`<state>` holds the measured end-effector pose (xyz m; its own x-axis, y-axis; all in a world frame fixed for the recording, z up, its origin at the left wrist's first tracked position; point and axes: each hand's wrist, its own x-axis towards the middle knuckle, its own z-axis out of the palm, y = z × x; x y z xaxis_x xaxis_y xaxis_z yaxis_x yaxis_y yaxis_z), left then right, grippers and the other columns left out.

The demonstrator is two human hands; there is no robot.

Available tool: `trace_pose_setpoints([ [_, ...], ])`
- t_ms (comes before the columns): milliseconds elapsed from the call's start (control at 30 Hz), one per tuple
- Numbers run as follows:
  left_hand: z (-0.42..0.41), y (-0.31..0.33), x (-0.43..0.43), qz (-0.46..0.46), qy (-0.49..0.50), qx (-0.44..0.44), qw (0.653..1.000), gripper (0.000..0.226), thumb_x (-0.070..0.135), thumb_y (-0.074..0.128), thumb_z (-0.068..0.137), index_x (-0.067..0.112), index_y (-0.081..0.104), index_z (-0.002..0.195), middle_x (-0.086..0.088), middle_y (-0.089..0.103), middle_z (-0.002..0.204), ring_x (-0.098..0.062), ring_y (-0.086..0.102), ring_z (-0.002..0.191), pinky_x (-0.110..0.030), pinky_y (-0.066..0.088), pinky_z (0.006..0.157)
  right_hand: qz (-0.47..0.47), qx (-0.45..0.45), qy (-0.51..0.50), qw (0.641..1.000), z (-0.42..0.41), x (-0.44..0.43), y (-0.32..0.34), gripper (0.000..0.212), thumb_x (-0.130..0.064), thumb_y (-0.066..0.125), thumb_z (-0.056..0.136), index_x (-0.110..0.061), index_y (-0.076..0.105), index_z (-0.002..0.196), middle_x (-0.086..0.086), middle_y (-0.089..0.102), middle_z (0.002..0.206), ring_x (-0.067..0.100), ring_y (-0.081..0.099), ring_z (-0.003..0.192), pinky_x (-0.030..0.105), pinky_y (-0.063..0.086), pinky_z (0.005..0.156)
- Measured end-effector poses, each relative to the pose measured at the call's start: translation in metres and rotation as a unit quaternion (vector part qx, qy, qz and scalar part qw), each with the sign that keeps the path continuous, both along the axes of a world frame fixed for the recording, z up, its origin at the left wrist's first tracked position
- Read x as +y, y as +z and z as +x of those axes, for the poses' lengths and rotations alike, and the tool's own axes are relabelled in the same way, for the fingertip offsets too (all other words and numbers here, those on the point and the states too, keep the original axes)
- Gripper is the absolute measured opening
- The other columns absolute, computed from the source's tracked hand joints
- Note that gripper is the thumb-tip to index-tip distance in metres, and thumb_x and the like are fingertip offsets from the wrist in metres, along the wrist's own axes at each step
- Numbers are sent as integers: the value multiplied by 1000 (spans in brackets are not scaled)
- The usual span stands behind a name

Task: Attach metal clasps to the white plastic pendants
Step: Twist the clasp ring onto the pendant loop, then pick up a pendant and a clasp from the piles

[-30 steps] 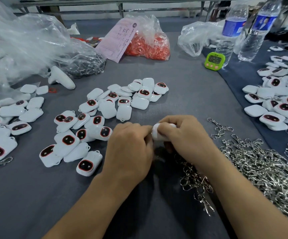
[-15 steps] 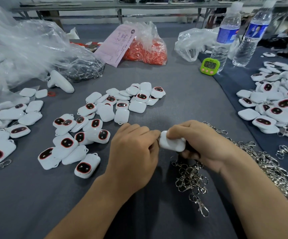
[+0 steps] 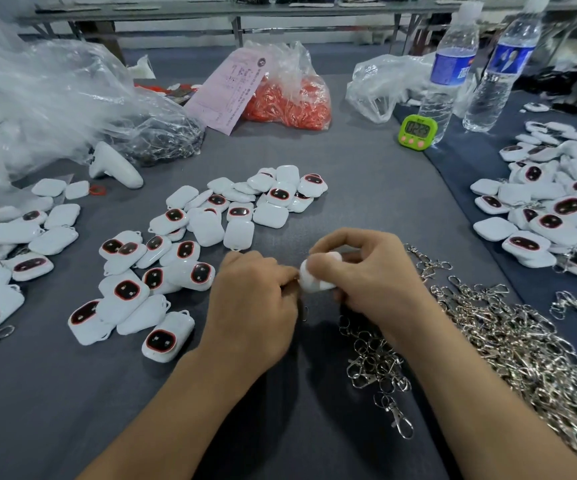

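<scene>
A small white plastic pendant [image 3: 314, 279], lifted slightly since a moment ago, sits pinched in the right hand [image 3: 363, 271] above the grey surface [image 3: 366, 188]; the left hand [image 3: 256, 306], clenched, seemingly works a clasp onto its loop.

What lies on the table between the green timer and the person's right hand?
Nothing: in the head view, only bare grey cloth lies between the green timer and the right hand.

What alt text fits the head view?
Two bare hands work on a white pendant held in the right hand, the left hand pinching at its edge. More pendants lie left, metal clasps right, on a grey table.
</scene>
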<state>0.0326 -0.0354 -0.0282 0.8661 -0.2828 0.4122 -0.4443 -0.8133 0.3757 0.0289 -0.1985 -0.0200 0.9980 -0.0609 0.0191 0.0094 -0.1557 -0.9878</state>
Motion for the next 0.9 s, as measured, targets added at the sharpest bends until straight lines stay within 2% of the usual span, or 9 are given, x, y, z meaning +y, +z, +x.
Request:
trace_pose_setpoints([
  [133,-2,3,1,146,32,-48,988,13,16,75,66,15,67,56,-4,57,52,-30,52,55,-39,36,70,-164,-101,29,981,-8,15,-5,12,-24,77,77,-31,74,86,-9,58,49,3,43,45,9,33,48],
  [267,-1,0,-1,-35,80,-34,996,20,37,77,84,27,76,102,6,68,73,-17,51,75,-34,34,79,-145,-42,-81,985,3,-3,-5,26,-18,76,85,-29,78,108,-8,71,65,1,56,51,18,46,57],
  [367,-4,2,-1,-142,37,-10,989,46,48,76,82,32,69,124,17,67,84,-3,48,79,-29,37,81,106,0,-245,964,13,-30,3,12,-12,64,98,-9,75,100,1,73,64,9,61,46,22,47,45],
  [433,-8,2,-5,-127,-16,51,991,43,53,78,79,37,72,118,19,68,87,-2,54,84,-30,44,83,378,-1,-297,877,12,-50,9,25,-23,57,105,-3,68,94,8,78,78,14,72,58,21,51,45],
  [533,-12,-3,-11,-98,-101,155,978,45,62,75,71,44,73,111,27,66,98,5,57,98,-24,46,93,469,7,-295,832,12,-66,6,43,-40,55,105,1,65,104,15,79,101,23,79,80,24,58,58],
  [633,-12,-6,-16,-43,-162,179,969,38,59,73,71,49,72,107,30,59,106,6,52,108,-24,44,97,336,-17,-287,897,17,-56,2,20,-22,63,100,-5,70,91,10,77,79,18,73,64,24,57,54],
  [700,-10,-7,-15,-49,-176,185,966,24,47,77,75,49,75,99,27,61,102,4,54,105,-22,44,93,112,-44,-301,946,17,-51,-1,9,-11,68,90,-15,76,87,2,76,74,15,71,65,29,60,63],
  [800,-11,-8,-15,-74,-153,174,970,12,36,80,78,41,79,89,24,65,94,2,58,96,-20,44,85,-188,-21,-254,948,13,-43,-6,25,-17,68,84,-28,78,105,-11,78,99,6,71,92,30,54,96],
  [900,-13,-7,-16,-83,-94,133,983,16,50,67,80,42,75,91,19,69,86,-3,61,84,-32,48,79,-314,-12,-103,944,14,-23,-13,50,-19,67,88,-31,64,135,-5,65,135,15,58,124,26,38,108],
])
